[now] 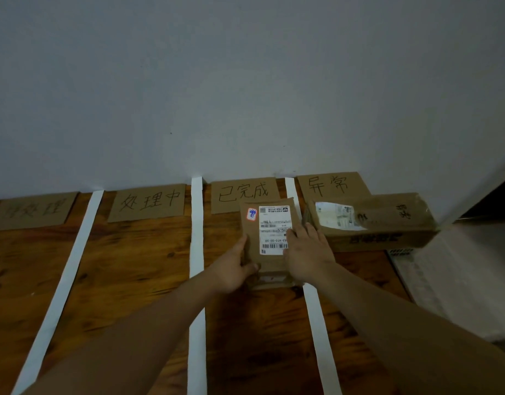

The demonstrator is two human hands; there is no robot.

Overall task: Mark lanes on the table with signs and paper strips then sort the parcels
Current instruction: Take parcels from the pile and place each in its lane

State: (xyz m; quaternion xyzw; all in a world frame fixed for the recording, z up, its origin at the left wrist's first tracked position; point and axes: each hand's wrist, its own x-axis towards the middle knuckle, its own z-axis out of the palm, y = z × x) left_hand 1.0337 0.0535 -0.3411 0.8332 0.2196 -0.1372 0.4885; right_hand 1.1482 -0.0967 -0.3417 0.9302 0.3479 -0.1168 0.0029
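Note:
A small brown parcel (252, 238) with a white shipping label and a red-and-white sticker lies in the third lane, just below the sign reading 已完成 (242, 192). My left hand (231, 269) grips its near left corner. My right hand (308, 252) rests flat on its right side, fingers over the label. A larger cardboard parcel (371, 220) lies in the rightmost lane under the sign 异常 (328, 185). Signs 处理中 (148, 203) and a faint far-left sign (32, 210) lean along the wall. Three white paper strips (196, 252) divide the wooden table (126, 266).
A grey wall rises right behind the signs. The table's right edge runs beside the larger parcel, with a pale surface (459, 266) and a dark gap beyond it. The left strip (66, 269) and the right strip (317, 323) run toward me.

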